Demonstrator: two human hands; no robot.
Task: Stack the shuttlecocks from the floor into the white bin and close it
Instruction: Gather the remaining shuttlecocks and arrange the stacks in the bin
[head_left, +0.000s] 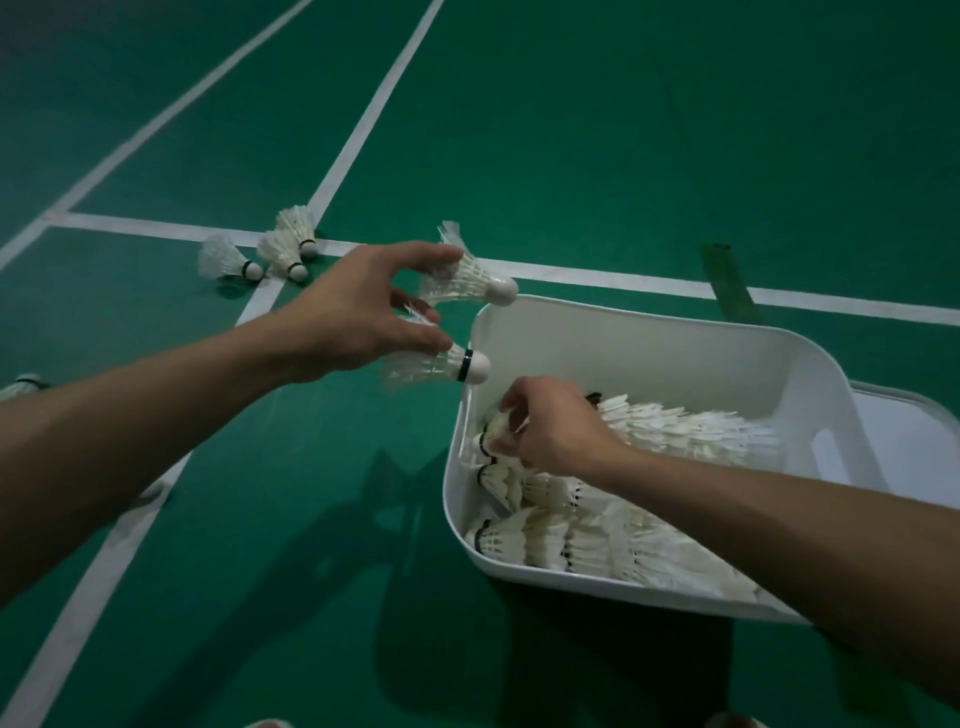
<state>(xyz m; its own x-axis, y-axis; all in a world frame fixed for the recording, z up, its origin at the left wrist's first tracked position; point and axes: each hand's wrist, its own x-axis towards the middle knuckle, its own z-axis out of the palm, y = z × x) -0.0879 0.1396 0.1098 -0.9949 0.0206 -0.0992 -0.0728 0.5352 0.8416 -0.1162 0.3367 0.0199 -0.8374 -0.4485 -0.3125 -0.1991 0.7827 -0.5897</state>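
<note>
The white bin (639, 338) stands on the green court floor at right, holding several rows of stacked shuttlecocks (691, 426). My right hand (550, 426) is inside the bin at its left end and pinches the cork end of a shuttlecock (496, 431) on a stack. My left hand (363, 312) hovers just left of the bin's rim and holds two shuttlecocks between its fingers: one upper (467, 278) and one lower with a black band (441, 366), corks pointing toward the bin.
Three loose shuttlecocks (280, 249) lie together on the floor at the white line crossing, upper left. Another shuttlecock (21, 387) shows at the left edge behind my forearm. The white lid (904, 431) lies just right of the bin. A dark green strip (727, 280) lies beyond it.
</note>
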